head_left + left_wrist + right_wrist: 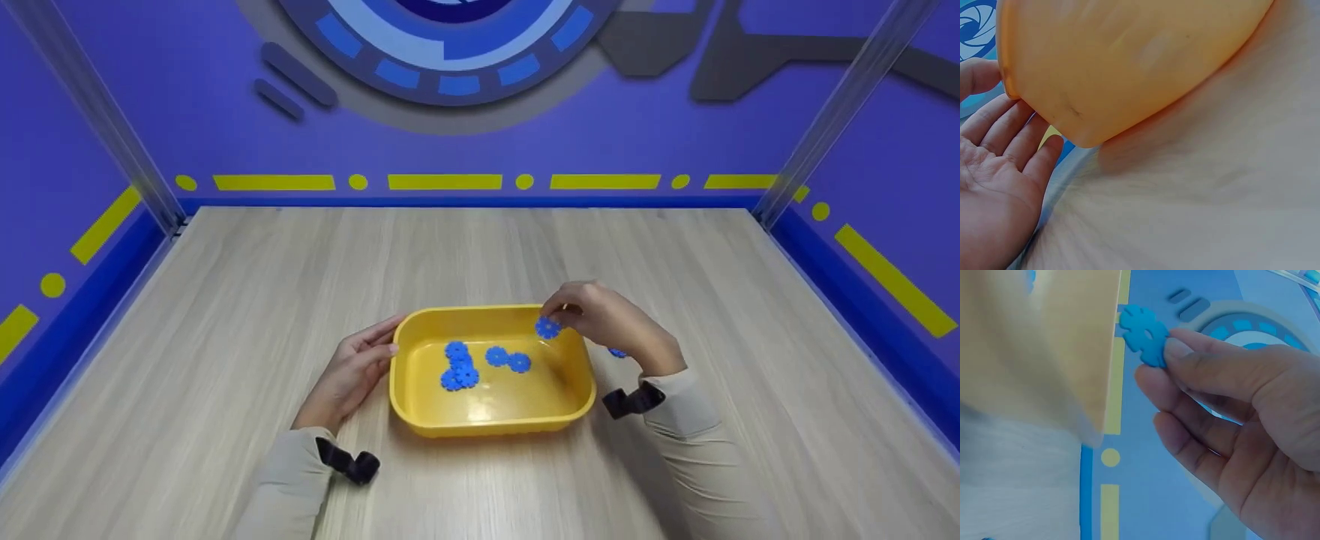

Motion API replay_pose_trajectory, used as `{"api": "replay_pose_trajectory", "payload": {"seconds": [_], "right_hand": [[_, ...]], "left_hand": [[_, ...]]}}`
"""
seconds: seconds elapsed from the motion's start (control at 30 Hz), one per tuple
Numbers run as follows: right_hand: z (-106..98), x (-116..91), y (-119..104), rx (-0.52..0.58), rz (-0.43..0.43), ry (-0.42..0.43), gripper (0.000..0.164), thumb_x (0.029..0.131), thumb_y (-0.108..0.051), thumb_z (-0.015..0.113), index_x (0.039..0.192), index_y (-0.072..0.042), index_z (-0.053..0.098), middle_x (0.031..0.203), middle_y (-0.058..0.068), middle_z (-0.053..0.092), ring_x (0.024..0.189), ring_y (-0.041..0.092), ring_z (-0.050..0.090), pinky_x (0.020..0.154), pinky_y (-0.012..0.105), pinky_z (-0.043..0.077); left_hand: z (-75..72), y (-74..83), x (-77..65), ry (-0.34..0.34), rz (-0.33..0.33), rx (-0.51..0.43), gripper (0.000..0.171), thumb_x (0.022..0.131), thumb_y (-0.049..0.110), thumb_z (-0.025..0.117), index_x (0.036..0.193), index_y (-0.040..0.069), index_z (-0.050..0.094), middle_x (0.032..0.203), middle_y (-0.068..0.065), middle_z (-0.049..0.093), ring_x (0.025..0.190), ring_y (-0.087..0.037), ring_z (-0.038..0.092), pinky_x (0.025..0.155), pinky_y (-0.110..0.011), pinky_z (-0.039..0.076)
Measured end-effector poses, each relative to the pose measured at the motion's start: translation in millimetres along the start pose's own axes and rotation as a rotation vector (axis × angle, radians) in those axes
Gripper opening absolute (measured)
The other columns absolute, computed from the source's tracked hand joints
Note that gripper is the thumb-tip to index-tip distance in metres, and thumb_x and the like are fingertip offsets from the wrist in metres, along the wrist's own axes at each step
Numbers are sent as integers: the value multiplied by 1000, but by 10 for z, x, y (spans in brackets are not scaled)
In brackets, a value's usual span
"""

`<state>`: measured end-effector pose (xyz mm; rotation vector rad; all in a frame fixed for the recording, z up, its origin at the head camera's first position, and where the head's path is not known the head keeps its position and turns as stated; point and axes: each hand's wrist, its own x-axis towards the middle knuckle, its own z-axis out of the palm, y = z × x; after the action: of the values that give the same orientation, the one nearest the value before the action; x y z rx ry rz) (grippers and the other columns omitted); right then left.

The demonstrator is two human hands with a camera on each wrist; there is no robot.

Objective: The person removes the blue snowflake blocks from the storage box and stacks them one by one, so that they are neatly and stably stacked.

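A shallow yellow plastic basin (491, 430) stands on the table. My left hand (358, 369) holds its left rim, the thumb at the edge and the fingers against the outer wall; the left wrist view shows the hand (1002, 169) beside the basin wall (1129, 62). Over the basin's far right corner, my right hand (600, 319) pinches a blue snowflake disc (548, 328) between thumb and fingertips. In the right wrist view the disc (1144, 334) shows its notched edge and centre slot. Several more blue discs (460, 367) lie inside the basin, some overlapping, with a pair (508, 359) nearer the middle.
Another blue disc (617, 352) lies on the wooden table (300, 262) to the right of the basin, partly hidden by my right wrist. Purple panels (525, 150) with yellow marks enclose the table's back and sides.
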<state>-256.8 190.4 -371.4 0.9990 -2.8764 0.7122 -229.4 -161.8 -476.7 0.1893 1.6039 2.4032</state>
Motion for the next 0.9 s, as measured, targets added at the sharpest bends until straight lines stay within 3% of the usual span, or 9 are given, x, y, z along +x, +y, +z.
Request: {"api": "replay_pose_trajectory", "payload": {"seconds": [0.47, 0.7, 0.9], "right_hand": [[19, -242, 303, 89, 86, 203, 14, 86, 3, 65, 95, -3, 74, 89, 8, 71, 75, 17, 64, 71, 30, 60], [26, -316, 461, 139, 178, 188, 15, 88, 3, 62, 98, -2, 73, 89, 10, 71, 73, 18, 64, 69, 23, 58], [22, -360, 570, 150, 233, 152, 16, 89, 3, 62, 99, -2, 73, 92, 11, 71, 75, 19, 64, 71, 25, 59]], "left_hand": [[0, 1, 22, -4, -8, 9, 62, 90, -5, 53, 147, -8, 29, 153, -22, 32, 119, -10, 57, 99, -26, 50], [3, -7, 24, 6, -9, 17, 62, 89, -4, 55, 146, -7, 30, 152, -21, 34, 120, -9, 57, 100, -26, 49], [2, -3, 15, 19, -13, 3, 62, 89, -3, 56, 146, -7, 32, 152, -20, 35, 120, -9, 57, 100, -25, 49]]}}
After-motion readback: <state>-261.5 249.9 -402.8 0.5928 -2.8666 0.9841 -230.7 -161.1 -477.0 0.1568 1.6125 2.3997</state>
